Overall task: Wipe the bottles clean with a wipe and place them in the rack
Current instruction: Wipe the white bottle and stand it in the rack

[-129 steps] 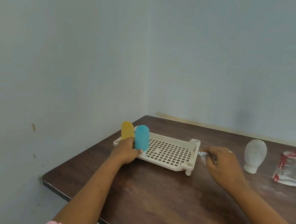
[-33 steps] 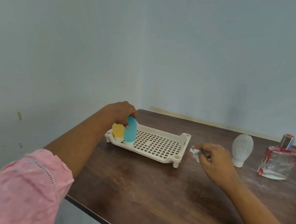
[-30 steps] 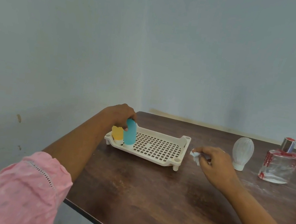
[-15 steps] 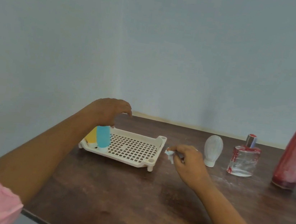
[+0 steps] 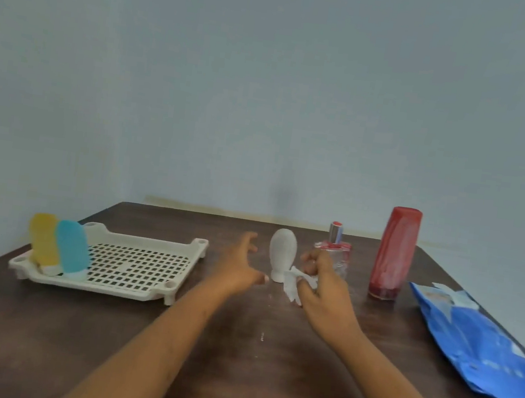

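Observation:
A cream perforated rack (image 5: 129, 285) sits at the left of the brown table. A yellow bottle (image 5: 42, 243) and a teal bottle (image 5: 70, 248) stand cap-down in its left end. A white bulb-shaped bottle (image 5: 282, 255) stands cap-down at the table's middle. My left hand (image 5: 238, 270) is spread wide just left of that bottle, apart from it, holding nothing. My right hand (image 5: 321, 285) holds a crumpled white wipe (image 5: 293, 284) just right of the white bottle. Behind my right hand stands a clear glass perfume bottle (image 5: 336, 252); to its right a tall red bottle (image 5: 394, 253).
A blue wipes packet (image 5: 482, 344) lies at the right side of the table (image 5: 101, 344), near its edge. Pale blue walls close the back and left. White specks dot the tabletop between my arms.
My left hand let go of the teal bottle in the rack and moved right to the white bottle. The view swung right, bringing the red bottle and blue packet in.

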A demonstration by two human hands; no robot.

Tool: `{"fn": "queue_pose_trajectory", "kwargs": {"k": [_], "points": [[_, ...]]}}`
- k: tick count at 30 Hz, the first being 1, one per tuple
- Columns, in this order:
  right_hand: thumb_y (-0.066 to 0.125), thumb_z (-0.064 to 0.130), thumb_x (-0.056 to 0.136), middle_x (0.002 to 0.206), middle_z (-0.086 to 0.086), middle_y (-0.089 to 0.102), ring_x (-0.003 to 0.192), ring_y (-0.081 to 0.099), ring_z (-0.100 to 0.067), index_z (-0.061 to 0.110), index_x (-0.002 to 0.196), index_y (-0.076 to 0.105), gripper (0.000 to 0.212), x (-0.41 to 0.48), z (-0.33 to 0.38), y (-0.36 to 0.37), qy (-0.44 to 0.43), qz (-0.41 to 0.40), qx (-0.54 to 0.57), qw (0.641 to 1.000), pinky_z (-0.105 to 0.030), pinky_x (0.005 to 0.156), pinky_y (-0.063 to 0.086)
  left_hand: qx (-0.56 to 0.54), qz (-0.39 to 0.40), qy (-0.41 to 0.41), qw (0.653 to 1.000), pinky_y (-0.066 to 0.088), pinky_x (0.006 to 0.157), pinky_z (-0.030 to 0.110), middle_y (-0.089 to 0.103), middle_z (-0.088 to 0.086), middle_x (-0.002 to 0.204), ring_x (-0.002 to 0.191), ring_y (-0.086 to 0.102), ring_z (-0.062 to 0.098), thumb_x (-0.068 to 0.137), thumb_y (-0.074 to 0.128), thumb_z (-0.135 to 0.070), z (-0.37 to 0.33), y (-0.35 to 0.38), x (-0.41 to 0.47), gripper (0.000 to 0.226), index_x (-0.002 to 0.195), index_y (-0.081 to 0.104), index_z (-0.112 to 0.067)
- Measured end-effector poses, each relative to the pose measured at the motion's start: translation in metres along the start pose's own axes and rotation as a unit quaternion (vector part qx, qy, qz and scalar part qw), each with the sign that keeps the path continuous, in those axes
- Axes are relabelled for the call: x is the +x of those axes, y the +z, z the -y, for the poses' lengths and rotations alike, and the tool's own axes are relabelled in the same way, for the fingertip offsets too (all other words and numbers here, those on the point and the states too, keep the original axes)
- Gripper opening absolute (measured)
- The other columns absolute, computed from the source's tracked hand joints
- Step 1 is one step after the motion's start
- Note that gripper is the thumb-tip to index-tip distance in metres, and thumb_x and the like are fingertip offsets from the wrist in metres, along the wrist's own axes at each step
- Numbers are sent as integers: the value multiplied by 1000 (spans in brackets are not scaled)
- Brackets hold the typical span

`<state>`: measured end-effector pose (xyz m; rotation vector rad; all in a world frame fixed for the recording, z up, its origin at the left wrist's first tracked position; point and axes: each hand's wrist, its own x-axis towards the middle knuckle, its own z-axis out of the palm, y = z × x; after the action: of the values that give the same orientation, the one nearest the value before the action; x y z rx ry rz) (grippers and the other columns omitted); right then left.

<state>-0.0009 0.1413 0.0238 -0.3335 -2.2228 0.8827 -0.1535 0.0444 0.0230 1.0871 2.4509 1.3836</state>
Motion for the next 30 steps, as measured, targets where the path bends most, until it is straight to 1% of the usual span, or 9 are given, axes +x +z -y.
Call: {"fn": "queue_pose_trajectory", "kwargs": {"k": [5, 7, 9, 13, 16, 20, 23, 26, 30], "points": [[58, 12, 89, 85, 3, 62, 75, 58, -7, 19, 89, 58, 8, 4, -25, -9, 99, 12, 77, 992, -10, 60, 46, -81, 18, -88, 993, 41, 97, 33, 48, 8, 142, 123, 50, 23, 73, 83, -11, 13, 37, 17, 100, 151, 23, -22], [59, 11, 89, 89, 1, 63, 82, 63, -12, 19, 89, 60, 8, 5, -28, -8, 121, 24, 110, 986, -24, 71, 56, -72, 41, -80, 993, 45, 96, 35, 50, 8, 140, 116, 53, 22, 74, 81, -12, 11, 41, 25, 95, 149, 25, -23], [59, 10, 88, 90, 1, 64, 85, 64, -15, 18, 89, 61, 8, 5, -28, -8, 132, 25, 127, 983, -34, 76, 57, -67, 50, -70, 994, 48, 93, 35, 50, 8, 139, 112, 54, 21, 75, 80, -12, 7, 44, 30, 90, 146, 27, -25], [61, 11, 85, 86, -1, 66, 82, 64, -15, 17, 85, 63, 7, 5, -29, -9, 146, 18, 161, 976, -32, 75, 56, -40, 54, -51, 996, 44, 101, 40, 45, 8, 145, 127, 48, 27, 78, 79, -13, 4, 50, 39, 89, 148, 26, -22], [62, 14, 83, 81, -1, 66, 77, 61, -14, 17, 83, 65, 4, 5, -30, -9, 156, 14, 189, 970, -30, 70, 52, -39, 55, -48, 997, 44, 102, 40, 47, 8, 144, 126, 48, 27, 77, 80, -15, 4, 50, 40, 87, 147, 29, -21], [64, 30, 85, 86, -5, 67, 85, 64, -23, 17, 83, 66, 13, 5, -32, -7, 168, 13, 225, 960, -35, 76, 54, -44, 72, -46, 995, 44, 101, 39, 46, 6, 144, 126, 47, 26, 74, 83, -21, 0, 37, 31, 88, 145, 31, -20], [65, 30, 86, 87, -4, 67, 84, 65, -22, 16, 82, 65, 15, 7, -32, -7, 166, 2, 223, 961, -31, 72, 56, -25, 94, -32, 995, 47, 91, 31, 47, 2, 139, 117, 48, 19, 70, 86, -30, -4, 20, 16, 92, 143, 31, -20], [67, 19, 85, 94, 0, 66, 89, 64, -18, 16, 87, 64, 4, 6, -29, -7, 173, -7, 219, 960, -36, 77, 58, -38, 122, -47, 991, 52, 77, 25, 56, 1, 131, 106, 57, 16, 67, 87, -33, 0, 6, -4, 95, 143, 31, -21], [66, 12, 85, 109, 4, 61, 98, 62, -17, 21, 108, 61, 25, 4, -26, -3, 180, -26, 210, 961, -36, 80, 57, -86, 145, -69, 983, 53, 69, 23, 66, 5, 110, 81, 65, 13, 69, 86, -31, 7, -4, -29, 93, 143, 32, -21]]}}
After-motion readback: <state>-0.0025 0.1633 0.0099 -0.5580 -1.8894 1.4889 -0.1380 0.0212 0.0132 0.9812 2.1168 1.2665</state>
